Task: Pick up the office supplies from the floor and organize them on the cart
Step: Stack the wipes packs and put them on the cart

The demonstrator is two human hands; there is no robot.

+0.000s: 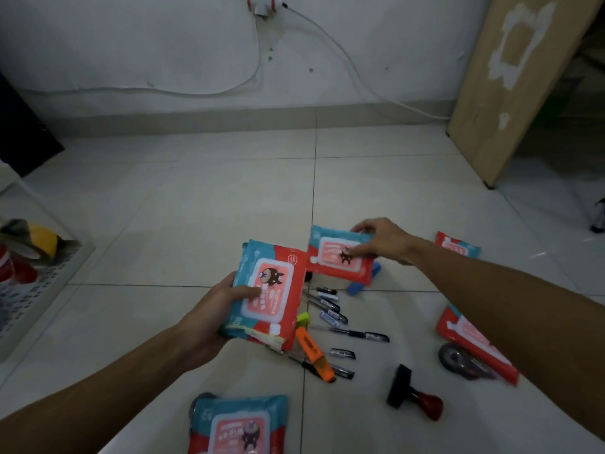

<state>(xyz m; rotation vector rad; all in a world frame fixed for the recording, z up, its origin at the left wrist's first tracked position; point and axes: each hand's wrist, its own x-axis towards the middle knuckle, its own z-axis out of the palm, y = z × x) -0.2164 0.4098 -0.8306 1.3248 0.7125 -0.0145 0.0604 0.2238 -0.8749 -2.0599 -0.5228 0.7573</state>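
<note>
— What lies nearest to you?

— A wipes pack [240,427] flat on the floor [183,224] at the bottom edge, just in front of me. A little further, to the right, a black stamp with a red handle [413,393] lies on its side.

— And your hands?

— My left hand [209,319] grips a stack of wipes packs [270,293], thumb on the top label, fingers curled underneath, held above the floor. Beside and partly under that stack, pens [348,334] are scattered on the tiles, with an orange highlighter [313,353] among them and a green one [303,317] peeking out.

— The right side?

— Under my right forearm another pack [471,342] lies tilted, touching a dark tape dispenser [458,358]. My right hand [381,240] reaches further out and pinches one more pack [337,260] by its far edge, thumb on the label. Something blue [360,283] shows just below it. One more pack [456,245] sits beyond my wrist.

— Further away?

— On the left, a white perforated cart tray [49,283] carries tape rolls [42,240]. Against the far wall, a white cable [343,60] hangs, and a cardboard sheet [510,77] leans at the right.
</note>
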